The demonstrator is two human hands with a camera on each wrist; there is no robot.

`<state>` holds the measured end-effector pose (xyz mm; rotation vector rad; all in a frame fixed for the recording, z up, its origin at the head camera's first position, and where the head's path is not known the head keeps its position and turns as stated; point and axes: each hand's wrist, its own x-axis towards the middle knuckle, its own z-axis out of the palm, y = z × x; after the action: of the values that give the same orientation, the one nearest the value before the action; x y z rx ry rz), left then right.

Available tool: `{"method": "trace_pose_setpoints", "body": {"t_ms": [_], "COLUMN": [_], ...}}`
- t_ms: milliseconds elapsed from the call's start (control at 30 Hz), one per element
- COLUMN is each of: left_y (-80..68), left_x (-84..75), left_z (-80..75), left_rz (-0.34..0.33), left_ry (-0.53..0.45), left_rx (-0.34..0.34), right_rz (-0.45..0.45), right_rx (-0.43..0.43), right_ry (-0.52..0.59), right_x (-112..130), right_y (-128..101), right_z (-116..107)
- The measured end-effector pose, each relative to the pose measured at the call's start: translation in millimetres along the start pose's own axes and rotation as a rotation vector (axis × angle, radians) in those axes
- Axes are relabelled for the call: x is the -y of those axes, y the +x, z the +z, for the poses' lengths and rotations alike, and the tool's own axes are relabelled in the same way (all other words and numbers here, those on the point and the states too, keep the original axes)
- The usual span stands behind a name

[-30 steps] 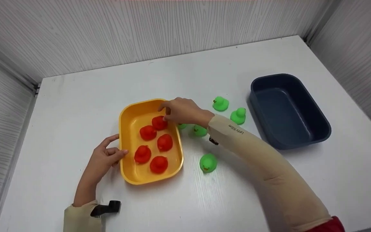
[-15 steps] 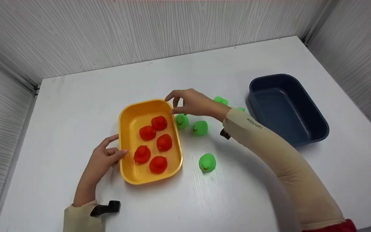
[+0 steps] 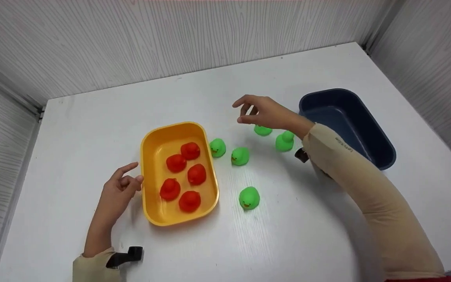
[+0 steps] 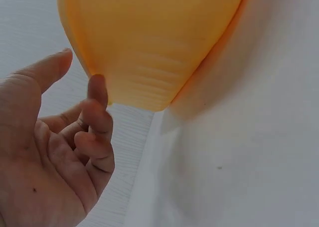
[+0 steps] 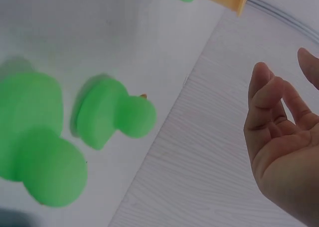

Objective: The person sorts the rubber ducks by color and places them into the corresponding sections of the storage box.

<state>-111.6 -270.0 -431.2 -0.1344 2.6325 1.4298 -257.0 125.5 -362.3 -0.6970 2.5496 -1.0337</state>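
Note:
A yellow tray (image 3: 170, 127) holds several red ducks (image 3: 182, 172). My left hand (image 3: 133, 174) lies beside the tray's left wall with fingers loosely curled and holds nothing. The left wrist view shows its fingertips (image 4: 97, 85) close to the yellow tray (image 4: 149, 47); contact is unclear. My right hand (image 3: 241, 112) hovers empty, fingers relaxed, just over one green duck (image 3: 262, 130), with another green duck (image 3: 285, 141) beside my wrist. In the right wrist view the right hand (image 5: 284, 137) is bare and two green ducks (image 5: 112, 114) lie below it.
A dark blue bin (image 3: 366, 145) stands to the right of my right hand. Three more green ducks lie on the white table: two by the tray's right side (image 3: 217, 147) (image 3: 240, 156) and one nearer me (image 3: 249, 197). Grey walls enclose the table.
My right hand left the red duck in the yellow tray and moved right, over the green ducks. The left hand eased back a little from the tray's rim.

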Motion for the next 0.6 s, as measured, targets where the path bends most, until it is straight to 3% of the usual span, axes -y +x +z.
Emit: {"method": "trace_pose_setpoints", "body": {"t_ms": [200,333,467,600], "left_y": [-10.2,-18.9,-24.6,-25.8], "left_x": [-16.0,-30.0,-44.0,-60.4], "left_z": [-3.3,-2.8,1.1,6.6], "left_rz": [0.077,0.154,0.252,0.328], "left_ry": [-0.021,-0.142,-0.318,-0.39], "left_rx": [-0.113,-0.152,-0.119,-0.056], "right_rz": [-0.002,-0.031,-0.028,0.01], "right_rx": [-0.029,-0.05,-0.063,-0.074], "right_ry": [-0.024,-0.022,-0.029,-0.043], "right_x": [-10,-16,-24,-33], "right_y": [-17,-29,-38,-47], "right_z": [-19,-29,-38,-47]}}
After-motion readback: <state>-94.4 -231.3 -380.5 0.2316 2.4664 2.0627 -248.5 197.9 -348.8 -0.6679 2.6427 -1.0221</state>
